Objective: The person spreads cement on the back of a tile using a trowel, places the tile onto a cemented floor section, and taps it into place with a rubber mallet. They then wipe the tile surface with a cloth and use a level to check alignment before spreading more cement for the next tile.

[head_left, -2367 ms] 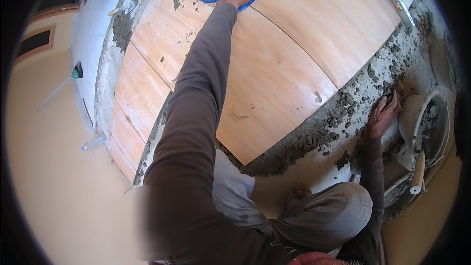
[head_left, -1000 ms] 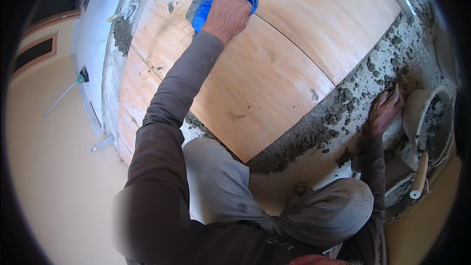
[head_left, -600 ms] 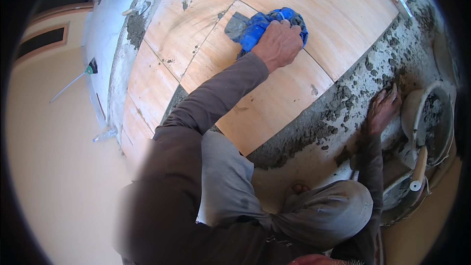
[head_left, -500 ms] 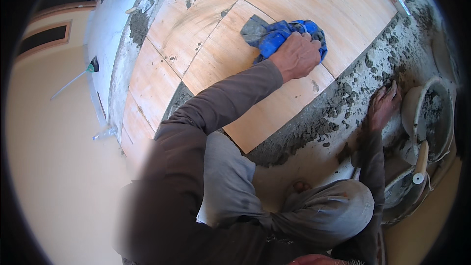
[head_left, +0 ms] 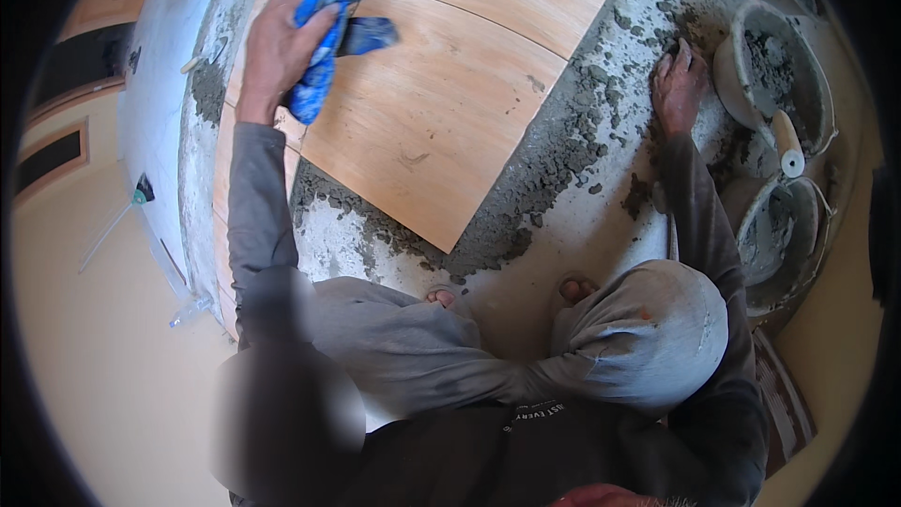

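Near L edge of tiles (head_left: 422, 122): L hand (head_left: 277, 47) grasping rag (head_left: 322, 61)
rag: just R of palm, long axis approx. near-far
R hand (head_left: 680, 89): well apart, beside bucket (head_left: 728, 75); grip unclear

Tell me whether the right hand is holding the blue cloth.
No, the left hand grips the blue cloth, while the right hand rests on the mortar-spattered floor.
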The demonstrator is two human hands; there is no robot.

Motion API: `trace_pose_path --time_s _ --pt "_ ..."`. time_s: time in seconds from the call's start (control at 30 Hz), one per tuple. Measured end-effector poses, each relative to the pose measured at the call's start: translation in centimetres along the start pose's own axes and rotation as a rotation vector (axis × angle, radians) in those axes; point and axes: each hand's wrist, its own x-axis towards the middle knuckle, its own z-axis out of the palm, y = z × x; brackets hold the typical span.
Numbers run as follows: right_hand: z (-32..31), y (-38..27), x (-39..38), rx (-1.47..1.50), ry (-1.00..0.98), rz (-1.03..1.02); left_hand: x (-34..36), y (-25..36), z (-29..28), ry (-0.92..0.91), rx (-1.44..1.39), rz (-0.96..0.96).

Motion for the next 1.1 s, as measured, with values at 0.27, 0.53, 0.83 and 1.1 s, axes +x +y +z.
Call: trace_pose_path --time_s 0.27,0.53,0.83,1.1 --pt "0.7 0.8 -0.8 0.019 -0.016 0.004 -13.8 -2.2 17.2 -0.153 0.218 -0.211" --pt "0.6 0.7 -0.6 0.051 -0.022 0.002 -15.5 -2.8 19.6 -0.119 0.172 -0.102" --pt "-15.3 0.5 -6.3 0.485 -0.254 0.040 -16.4 -3.4 19.8 -0.079 0.134 -0.083" --pt "-18.6 7.4 -27.0 0.115 -0.392 0.158 -17.9 -6.5 20.4 -0.084 0.027 -0.005"
